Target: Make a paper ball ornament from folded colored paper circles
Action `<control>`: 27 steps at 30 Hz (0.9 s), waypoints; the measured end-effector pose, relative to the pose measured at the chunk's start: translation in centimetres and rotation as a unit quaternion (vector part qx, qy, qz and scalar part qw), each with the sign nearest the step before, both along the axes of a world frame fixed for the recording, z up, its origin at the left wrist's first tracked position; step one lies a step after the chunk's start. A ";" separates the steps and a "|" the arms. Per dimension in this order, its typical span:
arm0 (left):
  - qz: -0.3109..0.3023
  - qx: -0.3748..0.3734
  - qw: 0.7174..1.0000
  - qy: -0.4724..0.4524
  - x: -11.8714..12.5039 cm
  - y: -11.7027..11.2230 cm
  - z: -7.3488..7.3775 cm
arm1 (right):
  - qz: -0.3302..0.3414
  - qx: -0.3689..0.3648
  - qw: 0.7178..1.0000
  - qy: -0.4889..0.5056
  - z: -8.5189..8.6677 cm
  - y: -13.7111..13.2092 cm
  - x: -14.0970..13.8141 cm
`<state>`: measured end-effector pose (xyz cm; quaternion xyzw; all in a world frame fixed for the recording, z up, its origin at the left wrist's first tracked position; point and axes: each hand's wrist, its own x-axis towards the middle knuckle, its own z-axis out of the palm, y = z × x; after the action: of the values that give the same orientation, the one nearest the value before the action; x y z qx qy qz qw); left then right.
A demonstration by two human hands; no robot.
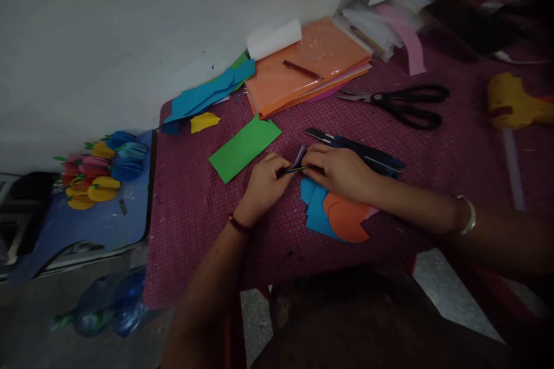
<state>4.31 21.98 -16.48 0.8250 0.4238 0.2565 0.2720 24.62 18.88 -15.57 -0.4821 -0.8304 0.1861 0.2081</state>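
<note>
Between my hands is a small thin folded piece of paper, seen nearly edge-on, with a purplish flap standing up and a dark lower edge. My left hand pinches its left end. The fingers of my right hand are closed on its right end, partly hiding it. Just left of them a green paper rectangle lies flat. Under and below my right hand are blue paper pieces and orange rounded paper cutouts. A dark blue utility knife lies right behind my right hand.
Black-handled scissors, an orange paper stack with a pencil, and blue sheets lie farther back. A yellow glue gun is at right. Paper fruit shapes sit on a blue surface at left.
</note>
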 end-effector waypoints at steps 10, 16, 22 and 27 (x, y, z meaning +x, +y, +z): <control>-0.016 -0.076 0.997 -0.031 0.1 0.6 1.7 | 0.009 0.020 1.000 -0.018 -0.2 0.2 0.0; -0.009 -0.107 0.994 -0.010 0.6 2.0 1.0 | 0.017 0.027 0.999 -0.002 -0.6 0.4 -0.2; -0.014 -0.089 0.996 -0.007 -0.4 2.8 0.8 | 0.001 0.029 0.999 0.032 -0.6 1.2 0.3; -0.044 -0.080 0.996 0.018 -0.9 2.8 1.2 | -0.031 0.030 0.998 0.056 -0.4 1.6 0.5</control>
<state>3.41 24.74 -15.23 0.8231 0.4110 0.1943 0.3403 25.09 20.51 -15.94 -0.4896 -0.8074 0.1819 0.2743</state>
